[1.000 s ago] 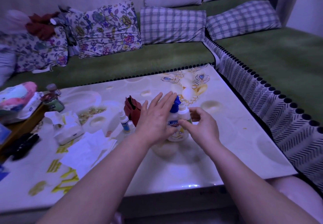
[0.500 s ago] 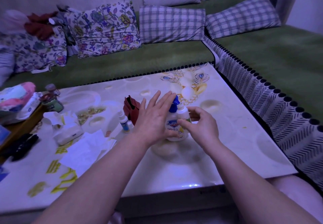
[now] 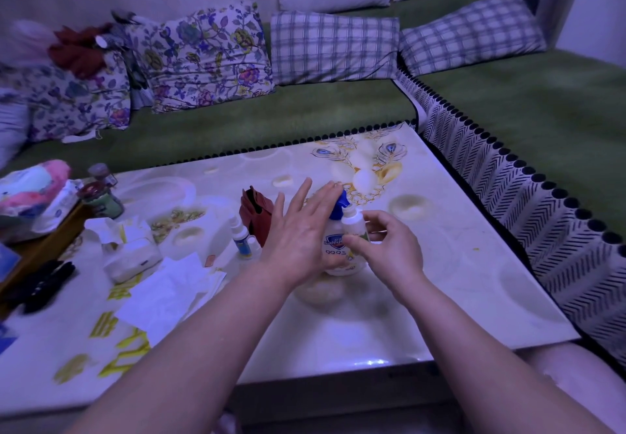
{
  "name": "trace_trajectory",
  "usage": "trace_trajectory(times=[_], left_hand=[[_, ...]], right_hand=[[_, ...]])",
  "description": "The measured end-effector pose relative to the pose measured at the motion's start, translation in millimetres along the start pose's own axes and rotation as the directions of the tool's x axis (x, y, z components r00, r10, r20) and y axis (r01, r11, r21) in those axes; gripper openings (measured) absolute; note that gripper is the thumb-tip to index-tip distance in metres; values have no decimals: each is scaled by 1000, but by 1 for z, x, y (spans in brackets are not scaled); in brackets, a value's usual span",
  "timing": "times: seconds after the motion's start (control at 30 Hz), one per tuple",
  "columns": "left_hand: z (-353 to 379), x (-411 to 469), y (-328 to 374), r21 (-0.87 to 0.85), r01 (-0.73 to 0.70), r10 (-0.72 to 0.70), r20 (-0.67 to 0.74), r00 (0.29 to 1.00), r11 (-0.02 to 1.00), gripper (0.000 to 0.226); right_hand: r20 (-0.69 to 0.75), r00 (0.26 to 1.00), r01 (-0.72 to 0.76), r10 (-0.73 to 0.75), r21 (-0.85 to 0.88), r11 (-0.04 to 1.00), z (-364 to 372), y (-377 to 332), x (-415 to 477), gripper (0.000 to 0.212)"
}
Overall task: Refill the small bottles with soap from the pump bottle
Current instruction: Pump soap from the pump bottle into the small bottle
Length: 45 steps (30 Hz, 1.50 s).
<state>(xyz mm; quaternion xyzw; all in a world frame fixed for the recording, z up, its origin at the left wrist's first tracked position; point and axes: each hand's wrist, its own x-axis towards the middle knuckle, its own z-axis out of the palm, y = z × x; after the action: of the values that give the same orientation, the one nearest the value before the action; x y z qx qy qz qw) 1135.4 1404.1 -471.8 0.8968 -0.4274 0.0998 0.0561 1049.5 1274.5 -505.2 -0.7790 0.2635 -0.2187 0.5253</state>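
Our left hand [image 3: 298,230] is wide, its fingers straight and spread, and it lies flat over the blue pump head [image 3: 338,205] of the pump bottle [image 3: 333,247], which stands upright on the table [image 3: 440,281] between our two hands. We cannot tell how hard the hand presses. Our right hand [image 3: 389,247] pinches a small bottle [image 3: 354,223] with thumb and curled fingers and holds it upright against the pump bottle, its white top just beside the pump head. We cannot see whether soap is coming out. Just left of our left hand stands a second small bottle [image 3: 242,240] with a blue label, and behind that bottle a red pouch [image 3: 255,213]. Farther left of that hand lie loose paper sheets [image 3: 169,291] and a tissue pack [image 3: 132,257].
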Motion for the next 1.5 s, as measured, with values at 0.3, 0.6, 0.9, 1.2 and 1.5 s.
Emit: trace_trajectory(times=[0.3, 0.6, 0.9, 1.2, 1.5], left_hand=[[-1, 1, 0, 20, -6, 7, -1, 1000, 1000, 107], [-3, 1, 4, -65, 17, -16, 16, 1000, 998, 114], [-9, 2, 2, -51, -5, 6, 22, 1000, 999, 114], [-20, 7, -5, -102, 11, 0, 107, 994, 995, 84], [-27, 34, 0, -308, 81, -70, 45, 996, 948, 44]], right_hand=[[5, 1000, -12, 12, 14, 1000, 0, 1, 1, 35], [3, 1000, 4, -4, 49, 999, 0, 1, 2, 35], [7, 1000, 3, -3, 60, 998, 0, -1, 1, 37], [0, 1000, 15, -15, 73, 997, 0, 0, 1, 37], [6, 1000, 10, -11, 46, 999, 0, 1, 2, 36]])
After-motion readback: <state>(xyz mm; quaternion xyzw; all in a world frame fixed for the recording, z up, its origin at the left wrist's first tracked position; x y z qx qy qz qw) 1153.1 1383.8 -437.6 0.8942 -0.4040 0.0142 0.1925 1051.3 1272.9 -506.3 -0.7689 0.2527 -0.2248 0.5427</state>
